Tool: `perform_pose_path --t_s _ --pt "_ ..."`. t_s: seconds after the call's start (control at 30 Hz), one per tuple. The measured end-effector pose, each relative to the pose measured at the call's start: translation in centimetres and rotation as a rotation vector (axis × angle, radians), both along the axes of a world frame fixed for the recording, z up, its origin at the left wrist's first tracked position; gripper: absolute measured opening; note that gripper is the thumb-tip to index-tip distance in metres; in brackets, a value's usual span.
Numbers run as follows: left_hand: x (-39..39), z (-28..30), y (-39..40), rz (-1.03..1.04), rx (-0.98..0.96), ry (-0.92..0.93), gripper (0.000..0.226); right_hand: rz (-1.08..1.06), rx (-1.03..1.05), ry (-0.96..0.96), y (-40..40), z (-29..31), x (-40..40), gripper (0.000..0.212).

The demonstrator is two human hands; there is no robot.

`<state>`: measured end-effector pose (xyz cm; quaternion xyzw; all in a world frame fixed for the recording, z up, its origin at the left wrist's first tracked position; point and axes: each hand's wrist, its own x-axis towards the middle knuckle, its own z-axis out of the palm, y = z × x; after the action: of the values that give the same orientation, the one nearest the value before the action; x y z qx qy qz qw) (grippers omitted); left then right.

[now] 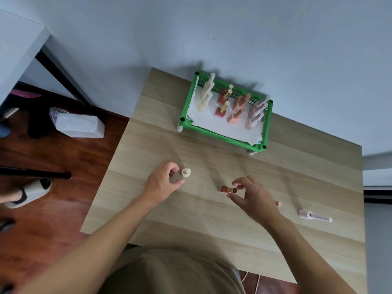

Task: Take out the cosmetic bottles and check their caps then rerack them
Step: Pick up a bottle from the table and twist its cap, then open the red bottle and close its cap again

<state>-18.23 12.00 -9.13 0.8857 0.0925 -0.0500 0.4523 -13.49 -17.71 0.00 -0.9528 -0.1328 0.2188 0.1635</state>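
Four bottles lie out on your table [233, 225]: cream bottle [186, 172] by your loosely curled, empty left hand [163, 183], red bottle [228, 189] pinched by your right hand [252, 198], a peach one [279, 203], a pink one [314, 216]. Roughly eleven stand in the green rack [224, 137].

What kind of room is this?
Probably a room in a home. A light wooden table stands against a plain pale wall on a reddish wood floor, with a slipper beside it. A green plastic rack of cosmetic bottles sits on the table.
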Motion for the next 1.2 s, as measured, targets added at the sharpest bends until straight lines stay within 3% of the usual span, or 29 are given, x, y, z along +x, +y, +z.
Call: perform_pose_path --t_s 0.13,0.27,0.5,0.97,1.2 --pt "-1.6 0.0 -0.4 0.038 0.033 0.030 0.031 -0.003 0.020 -0.037 0.2 -0.5 -0.1 0.026" --pt "-3.0 -0.1 -2.4 -0.055 0.038 0.055 0.024 0.004 0.052 -0.066 0.4 -0.3 -0.1 0.018" --pt "-2.1 0.1 -6.4 -0.200 -0.019 0.030 0.019 0.063 0.058 -0.044 -0.5 -0.2 0.0 0.024" --pt "2.4 -0.1 -12.3 -0.331 0.079 0.107 0.046 0.069 0.095 -0.041 -0.9 -0.4 0.5 0.017" --pt "2.3 0.0 -13.3 -0.302 0.062 0.065 0.022 0.072 0.090 -0.017 -1.9 -0.5 0.8 0.019"
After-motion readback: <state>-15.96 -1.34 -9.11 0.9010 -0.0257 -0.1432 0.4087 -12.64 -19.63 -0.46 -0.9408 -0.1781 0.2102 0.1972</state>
